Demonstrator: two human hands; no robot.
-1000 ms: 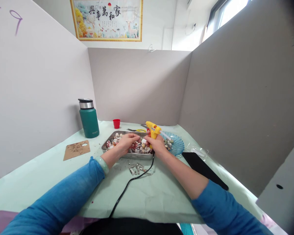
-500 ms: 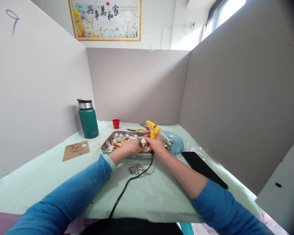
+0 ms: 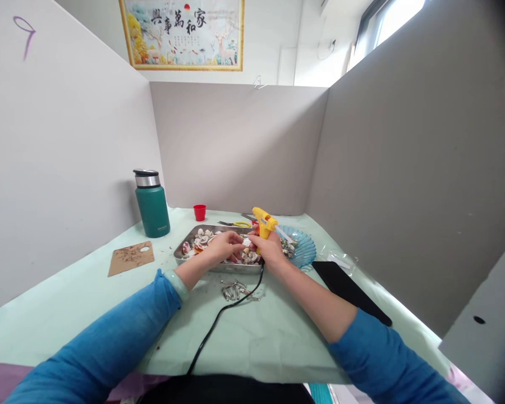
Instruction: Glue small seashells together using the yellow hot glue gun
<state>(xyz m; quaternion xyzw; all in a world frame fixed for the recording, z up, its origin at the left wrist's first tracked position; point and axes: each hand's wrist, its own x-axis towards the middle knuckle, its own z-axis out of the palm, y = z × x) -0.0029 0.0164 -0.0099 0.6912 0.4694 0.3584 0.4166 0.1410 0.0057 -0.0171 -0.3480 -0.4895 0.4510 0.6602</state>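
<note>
My right hand is wrapped round the handle of a yellow glue gun, nozzle pointing left and down over a metal tray filled with several small shells. My left hand hovers over the tray's right half, fingers curled and pinched on a small piece I cannot make out, close to the gun's tip. The gun's black cord runs back toward me across the pale green table cover.
A green thermos stands at the left, a brown card in front of it. A red cup and yellow-handled scissors lie behind the tray. A blue glass dish, a black flat object and metal clips are nearby. Partition walls enclose three sides.
My left hand shifted a little right into the tray, then drew back slightly toward the glue gun's tip. The right hand and gun stayed nearly still.
</note>
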